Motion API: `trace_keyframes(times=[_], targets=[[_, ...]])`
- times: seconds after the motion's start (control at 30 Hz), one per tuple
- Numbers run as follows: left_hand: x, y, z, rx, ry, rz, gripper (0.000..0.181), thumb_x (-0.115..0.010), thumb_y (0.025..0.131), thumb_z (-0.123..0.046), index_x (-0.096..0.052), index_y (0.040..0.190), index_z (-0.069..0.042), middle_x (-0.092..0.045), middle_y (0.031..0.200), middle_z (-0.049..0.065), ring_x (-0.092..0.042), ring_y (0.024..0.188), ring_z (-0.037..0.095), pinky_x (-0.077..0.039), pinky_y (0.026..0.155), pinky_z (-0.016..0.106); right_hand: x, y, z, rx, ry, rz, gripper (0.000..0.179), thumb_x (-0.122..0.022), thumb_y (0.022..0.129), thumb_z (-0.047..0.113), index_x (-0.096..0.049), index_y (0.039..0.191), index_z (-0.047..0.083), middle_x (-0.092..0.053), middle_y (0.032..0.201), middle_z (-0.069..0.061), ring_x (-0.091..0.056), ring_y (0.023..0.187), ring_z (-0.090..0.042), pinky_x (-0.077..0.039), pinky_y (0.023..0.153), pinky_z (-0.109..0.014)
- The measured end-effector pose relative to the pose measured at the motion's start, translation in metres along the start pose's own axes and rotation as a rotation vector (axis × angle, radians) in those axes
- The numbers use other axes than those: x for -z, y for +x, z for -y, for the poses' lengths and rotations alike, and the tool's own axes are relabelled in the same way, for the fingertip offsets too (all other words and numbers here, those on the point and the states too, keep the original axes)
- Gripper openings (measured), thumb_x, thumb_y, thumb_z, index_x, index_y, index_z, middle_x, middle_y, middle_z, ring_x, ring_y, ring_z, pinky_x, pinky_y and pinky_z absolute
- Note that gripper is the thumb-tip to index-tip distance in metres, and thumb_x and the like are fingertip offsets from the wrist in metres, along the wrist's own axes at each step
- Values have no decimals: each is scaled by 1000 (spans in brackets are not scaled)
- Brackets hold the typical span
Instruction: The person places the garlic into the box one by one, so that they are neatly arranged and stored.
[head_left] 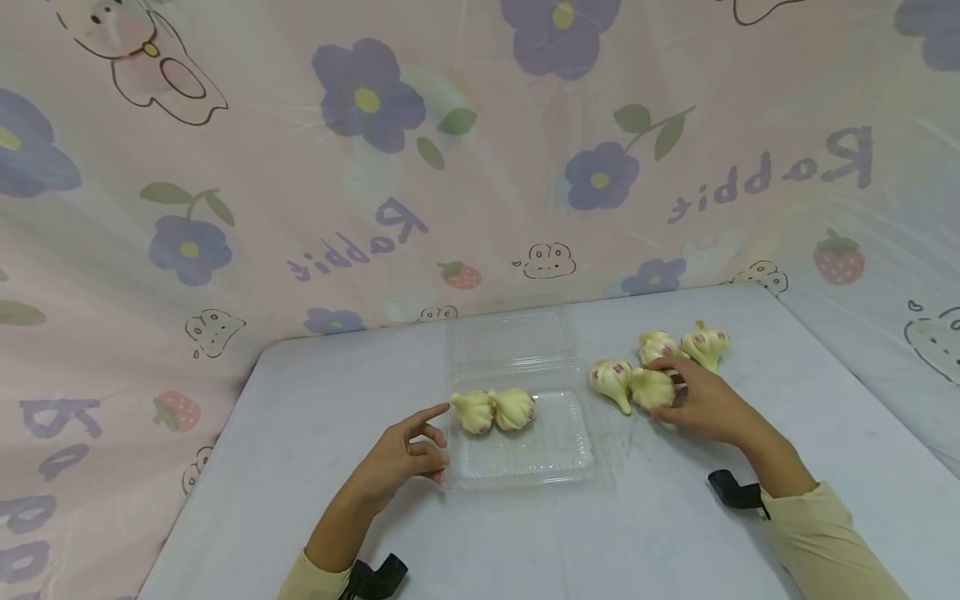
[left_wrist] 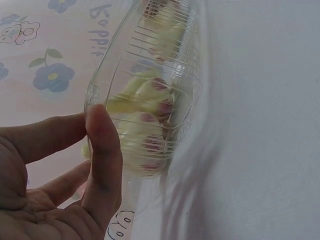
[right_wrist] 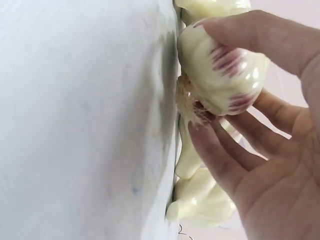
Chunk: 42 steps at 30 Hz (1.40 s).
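Observation:
A clear plastic clamshell container [head_left: 525, 479] lies with its lid [head_left: 510, 342] folded back. Two pale garlic bulbs [head_left: 514, 409] sit side by side in the container's left half. My left hand [head_left: 408, 454] is at the left wall; its fingers pinch the rim [left_wrist: 90, 95] in the left wrist view. To the container's right, my right hand [head_left: 705, 400] grips a garlic bulb [right_wrist: 225, 70], thumb on one side and fingers on the other. Purple streaks and a tuft of dry roots [right_wrist: 187, 102] show on this bulb.
Close around the right hand lie more garlic bulbs [head_left: 611, 382], with others [head_left: 705, 343] just behind. All stand on a white-covered table [head_left: 300, 450]. A printed curtain [head_left: 487, 183] rises along the back edge. Black wrist-camera mounts [head_left: 733, 490] stick out below both hands.

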<state>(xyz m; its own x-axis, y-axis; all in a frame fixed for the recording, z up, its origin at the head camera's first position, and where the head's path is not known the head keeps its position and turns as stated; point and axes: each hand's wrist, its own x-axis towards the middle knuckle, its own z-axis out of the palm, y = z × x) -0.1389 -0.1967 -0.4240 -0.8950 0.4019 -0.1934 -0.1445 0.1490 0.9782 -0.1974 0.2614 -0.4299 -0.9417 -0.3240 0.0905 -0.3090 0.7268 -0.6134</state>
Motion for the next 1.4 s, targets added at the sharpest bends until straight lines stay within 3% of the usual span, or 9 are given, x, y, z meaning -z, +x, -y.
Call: trace_keyframes(times=[0.4, 0.77, 0.97, 1.1, 1.27, 1.4], targets=[[0, -1, -1, 2, -11, 2, 77, -68, 89, 1, -30, 156, -8, -48, 107, 8, -66, 76, 12, -61, 72, 29, 6, -3, -1, 20, 15, -4, 69, -83, 81, 21, -49, 136, -3, -51, 136, -26, -60, 112, -42, -55, 83, -33], [0, -1, -1, 1, -15, 0, 78, -68, 89, 2, -30, 156, -8, -49, 106, 8, -66, 75, 12, -61, 72, 29, 11, -7, 2, -7, -3, -7, 71, -82, 82, 28, -49, 138, 0, -46, 143, -28, -61, 113, -44, -54, 90, -51], [-1, -1, -1, 1, -15, -5, 78, -69, 88, 1, -31, 156, -7, -49, 106, 8, -66, 76, 12, -61, 72, 29, 15, -8, 4, -16, -10, -14, 71, -82, 82, 29, -48, 138, 1, -46, 142, -27, -61, 113, -45, -54, 90, -53], [-1, -2, -1, 4, -16, -8, 78, -69, 88, 1, -31, 156, -7, -49, 107, 8, -66, 76, 12, -61, 72, 29, 16, -9, 5, -14, -13, -17, 72, -81, 83, 30, -47, 139, 1, -48, 140, -27, -61, 113, -45, -55, 89, -52], [-1, -1, -1, 6, -16, -10, 78, -69, 88, 2, -31, 156, -7, -49, 107, 8, -65, 76, 12, -61, 72, 29, 19, -10, 5, -2, -28, -24, 70, -80, 84, 33, -49, 139, 2, -53, 137, -24, -62, 111, -41, -56, 84, -39], [-1, -1, -1, 3, -13, -12, 78, -68, 88, 2, -30, 156, -7, -49, 107, 8, -65, 76, 12, -61, 72, 29, 22, -11, 9, 3, -15, -34, 70, -79, 85, 35, -49, 139, 3, -55, 137, -23, -63, 112, -41, -56, 85, -44]])
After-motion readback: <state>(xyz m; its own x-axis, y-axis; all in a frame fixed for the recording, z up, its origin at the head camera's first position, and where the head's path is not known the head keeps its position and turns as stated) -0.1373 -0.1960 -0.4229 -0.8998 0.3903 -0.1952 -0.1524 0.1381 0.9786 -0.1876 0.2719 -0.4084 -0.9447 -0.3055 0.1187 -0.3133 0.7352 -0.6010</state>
